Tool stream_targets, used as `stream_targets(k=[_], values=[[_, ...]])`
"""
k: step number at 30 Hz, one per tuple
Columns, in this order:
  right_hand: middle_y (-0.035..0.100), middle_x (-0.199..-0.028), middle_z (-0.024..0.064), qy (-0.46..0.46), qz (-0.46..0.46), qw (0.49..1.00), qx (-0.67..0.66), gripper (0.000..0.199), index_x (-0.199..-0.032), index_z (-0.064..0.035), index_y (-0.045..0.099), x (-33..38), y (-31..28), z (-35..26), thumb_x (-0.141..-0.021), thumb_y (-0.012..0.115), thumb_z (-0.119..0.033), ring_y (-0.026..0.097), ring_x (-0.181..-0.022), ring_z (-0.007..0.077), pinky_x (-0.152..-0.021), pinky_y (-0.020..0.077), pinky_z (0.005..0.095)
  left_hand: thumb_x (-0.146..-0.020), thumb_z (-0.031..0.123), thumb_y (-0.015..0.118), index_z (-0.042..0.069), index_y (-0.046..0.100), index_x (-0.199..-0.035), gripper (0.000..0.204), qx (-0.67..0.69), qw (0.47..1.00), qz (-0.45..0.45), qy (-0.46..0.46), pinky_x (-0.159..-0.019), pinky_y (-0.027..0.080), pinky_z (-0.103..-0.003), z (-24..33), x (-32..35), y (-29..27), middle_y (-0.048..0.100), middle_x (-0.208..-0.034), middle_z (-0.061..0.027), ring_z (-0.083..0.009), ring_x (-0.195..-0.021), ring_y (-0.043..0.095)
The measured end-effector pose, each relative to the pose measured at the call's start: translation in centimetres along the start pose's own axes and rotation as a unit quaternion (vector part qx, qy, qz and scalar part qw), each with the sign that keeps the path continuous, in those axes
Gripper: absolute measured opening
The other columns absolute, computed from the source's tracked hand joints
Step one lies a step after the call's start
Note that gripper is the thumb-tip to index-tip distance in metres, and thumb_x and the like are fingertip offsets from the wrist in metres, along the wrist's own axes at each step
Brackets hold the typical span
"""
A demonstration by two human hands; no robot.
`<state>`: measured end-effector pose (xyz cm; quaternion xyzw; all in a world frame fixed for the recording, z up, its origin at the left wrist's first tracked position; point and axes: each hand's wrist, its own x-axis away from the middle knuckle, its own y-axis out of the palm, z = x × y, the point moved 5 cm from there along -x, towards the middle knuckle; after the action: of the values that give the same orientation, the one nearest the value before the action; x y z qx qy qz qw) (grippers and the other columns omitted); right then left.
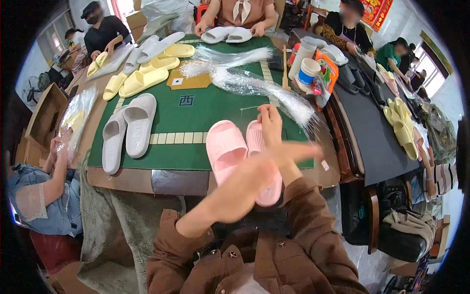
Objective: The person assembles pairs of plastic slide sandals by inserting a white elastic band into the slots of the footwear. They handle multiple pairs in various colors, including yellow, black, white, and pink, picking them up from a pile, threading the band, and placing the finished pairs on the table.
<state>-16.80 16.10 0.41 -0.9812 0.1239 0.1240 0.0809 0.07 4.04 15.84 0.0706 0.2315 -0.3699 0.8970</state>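
Note:
A pair of pink slides (227, 145) lies at the near edge of the green table mat, toes pointing away from me. My right hand (270, 126) is over the right slide, fingers pinched on a thin clear plastic strand (249, 108) that sticks out to the left. Crossing above both slides, my left hand (259, 171) reaches rightward over my right wrist. Motion smears its fingers, so their grip is unclear. A small white tag (324, 165) shows beyond its fingertips; whether it touches them I cannot tell. Parts of the slides are hidden under my hands.
Bundles of clear plastic strands (274, 90) lie across the mat. Grey slides (140, 125) are at left, yellow slides (144, 81) behind them. A white tub (308, 72) stands right of the mat. Co-workers surround the table, one holding white slides (226, 34) opposite.

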Motion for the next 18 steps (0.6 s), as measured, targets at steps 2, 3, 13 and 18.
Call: stream_targets(k=[2, 3, 13, 18], values=[[0.058, -0.068, 0.0064, 0.007, -0.017, 0.999, -0.048, 0.021, -0.092, 0.0009, 0.059, 0.0, 0.2, 0.9, -0.095, 0.049, -0.017, 0.052, -0.060, 0.0115, -0.056, 0.0415, 0.0283, -0.098, 0.016, 0.044, -0.002, 0.051, -0.127, 0.034, -0.083, 0.978, 0.180, -0.061, -0.101, 0.037, -0.037, -3.2, 1.3, -2.7, 0.055, -0.124, -0.0148, -0.0280, -0.116, 0.051], [0.059, -0.068, 0.0065, 0.002, -0.023, 0.997, -0.070, 0.021, -0.093, 0.0006, 0.060, -0.4, 0.0, 0.6, -0.095, 0.049, -0.018, 0.052, -0.061, 0.0115, -0.058, 0.0418, 0.0283, -0.094, 0.013, 0.050, -0.002, 0.052, -0.127, 0.037, -0.190, 0.956, 0.220, -0.044, -0.098, 0.039, -0.037, -4.3, 1.8, -3.8, 0.056, -0.123, -0.0148, -0.0272, -0.112, 0.053], [0.060, -0.107, 0.0150, -0.173, -0.007, 0.968, 0.184, 0.019, -0.105, -0.0033, 0.061, 2.3, -4.8, -2.6, -0.095, 0.050, -0.014, 0.061, -0.095, 0.0330, -0.081, 0.0480, 0.0387, -0.082, 0.019, 0.065, 0.011, 0.038, -0.143, 0.067, -0.583, 0.772, 0.198, -0.156, -0.097, 0.035, -0.051, -11.6, 7.5, -1.2, 0.045, -0.125, -0.0277, -0.0447, -0.114, 0.044], [0.062, -0.104, 0.0123, -0.187, -0.027, 0.944, 0.270, 0.021, -0.111, -0.0044, 0.060, 7.0, -9.2, -3.0, -0.095, 0.049, -0.013, 0.062, -0.087, 0.0279, -0.074, 0.0486, 0.0359, -0.081, 0.020, 0.066, 0.017, 0.025, -0.149, 0.079, -0.578, 0.786, 0.148, -0.164, -0.100, 0.029, -0.060, -14.3, 5.7, 0.7, 0.037, -0.131, -0.0355, -0.0528, -0.119, 0.039]])
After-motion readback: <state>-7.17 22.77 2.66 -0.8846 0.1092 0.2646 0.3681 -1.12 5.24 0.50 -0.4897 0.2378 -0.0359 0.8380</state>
